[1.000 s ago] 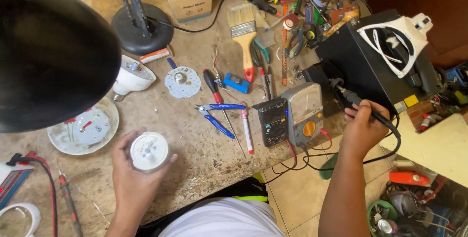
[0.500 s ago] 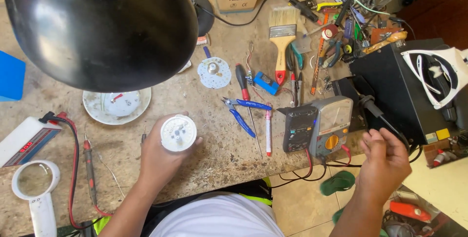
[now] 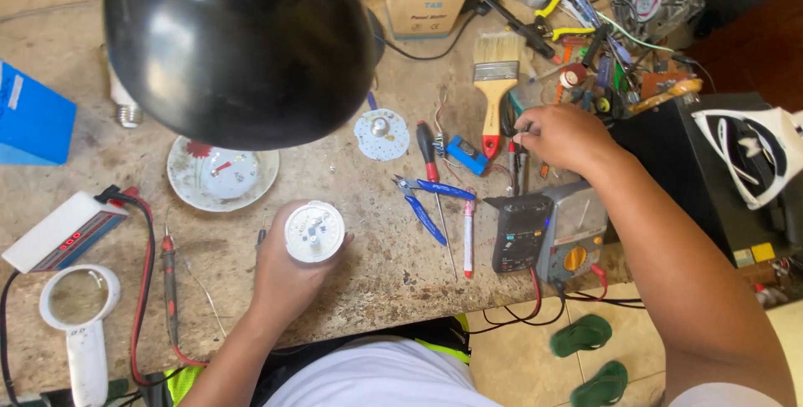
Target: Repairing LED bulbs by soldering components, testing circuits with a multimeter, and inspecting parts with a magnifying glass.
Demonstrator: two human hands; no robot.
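Black lamp shade [image 3: 242,47] looms over my view, hanging above the stone bench [image 3: 376,231]. Next down, the multimeter [image 3: 548,231] sits at the bench edge, just below my right hand [image 3: 560,135], fingers curled down among the tools beside the brush [image 3: 495,81]; I can't tell what they're pinching. My left hand [image 3: 288,277] grips the white bulb [image 3: 314,232], its round face up, near the blue cutters [image 3: 427,202].

Bench count, by kind:
2 bare hands [image 3: 288,277]; 1 round white LED bulb [image 3: 314,232] in the left grip; 1 blue-handled cutter [image 3: 422,202] right of it; 2 meters [image 3: 548,235]; 1 wooden paintbrush [image 3: 495,81]; 2 green sandals [image 3: 590,357]; 1 white magnifier [image 3: 79,323].
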